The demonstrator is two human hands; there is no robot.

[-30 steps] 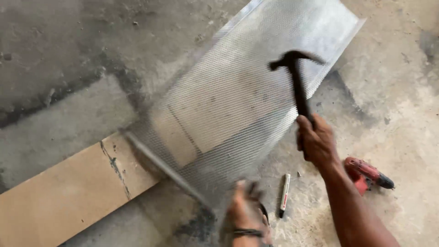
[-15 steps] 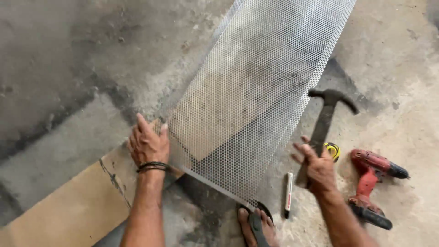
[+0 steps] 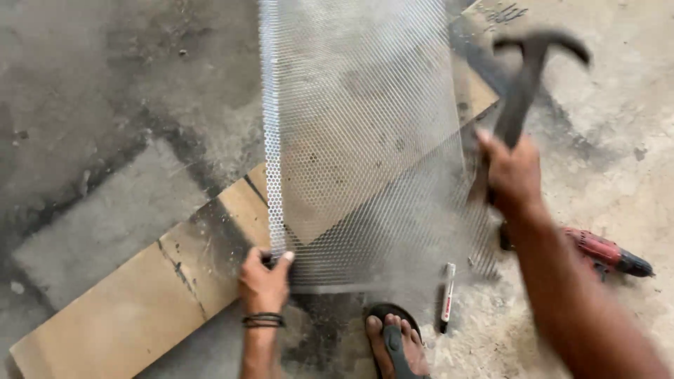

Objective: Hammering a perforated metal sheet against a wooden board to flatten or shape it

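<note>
Left hand (image 3: 264, 282) pinches the near-left corner of the mesh (image 3: 365, 140), which stands over the board (image 3: 140, 309) on the floor; right hand (image 3: 514, 175) is clenched on a raised hammer (image 3: 523, 91). A mistimed blow could glance off the springy mesh toward the left fingers or the sandalled foot (image 3: 394, 344) at its near edge.

stained grey concrete floor (image 3: 105, 91) in daylight, a tan board (image 3: 119, 309) lying on it
</note>
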